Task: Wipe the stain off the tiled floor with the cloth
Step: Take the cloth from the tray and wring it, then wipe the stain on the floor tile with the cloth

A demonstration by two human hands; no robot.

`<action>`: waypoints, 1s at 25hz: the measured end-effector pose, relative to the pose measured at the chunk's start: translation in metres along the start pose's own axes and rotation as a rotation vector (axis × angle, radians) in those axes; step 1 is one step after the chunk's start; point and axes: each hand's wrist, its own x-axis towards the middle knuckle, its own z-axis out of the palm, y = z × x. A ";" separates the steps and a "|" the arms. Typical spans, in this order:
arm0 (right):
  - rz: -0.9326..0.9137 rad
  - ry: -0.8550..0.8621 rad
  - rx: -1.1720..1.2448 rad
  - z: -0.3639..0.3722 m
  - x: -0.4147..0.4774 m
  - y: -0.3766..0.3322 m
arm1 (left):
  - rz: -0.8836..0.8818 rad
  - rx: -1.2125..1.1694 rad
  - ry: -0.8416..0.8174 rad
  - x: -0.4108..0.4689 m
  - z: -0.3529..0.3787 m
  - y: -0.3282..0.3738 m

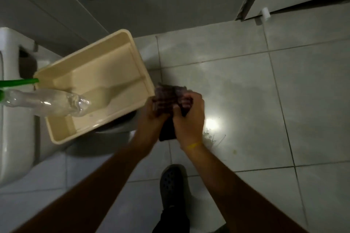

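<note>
Head view: looking steeply down at a dim bathroom floor, both forearms reaching forward over the tiles
Cloth (171, 98): dark, with a faint check pattern, bunched between both hands above the floor, just beside the right edge of the basin; its lower end hangs down between the wrists
Left hand (151, 117): fingers clenched around the left side of the cloth, probably to anchor it while the other hand twists or folds
Right hand (189, 119): fingers curled tight over the right side of the cloth, a yellow band (194, 145) at the wrist; the paired grip reads as wringing or gathering the cloth into a pad before it goes down
Basin (94, 87): cream plastic, rectangular, resting tilted on what looks like a toilet (13, 100), so that it sits at hand height beside the work
Bottle (47, 103): clear plastic, lying across the basin's near-left rim with its base over the inside, likely the water source for wetting the cloth
Green handle (19, 82): pokes in from the left edge, touching the basin's corner; what it belongs to is out of sight
Tiled floor (284, 100): pale glossy tiles with dark grout; a bright light reflection sits right of the hands
Stain: small dark marks and wet-looking specks (210, 136) just below the reflection seem the likeliest target, though the dimness leaves it uncertain
Progress: cloth not yet on the floor, so wiping has not begun
Shoe (171, 185): dark clog planted on the tile below the hands
</note>
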 end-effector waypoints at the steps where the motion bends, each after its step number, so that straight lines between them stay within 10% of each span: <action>1: 0.014 0.030 -0.017 -0.027 -0.007 0.039 | -0.021 0.056 -0.076 -0.011 0.026 -0.029; 7: 0.141 0.096 -0.319 -0.107 -0.043 0.288 | -0.232 0.332 -0.312 -0.022 0.160 -0.245; 11: 0.184 0.135 -0.575 -0.105 -0.058 0.387 | -0.013 0.736 -0.207 -0.016 0.169 -0.328; 15: -0.034 -0.045 -0.974 -0.084 -0.072 0.425 | 0.164 1.065 0.024 0.024 0.118 -0.367; 25: -0.243 -0.052 -1.007 -0.081 0.084 0.440 | 0.145 1.221 -0.102 0.066 0.063 -0.400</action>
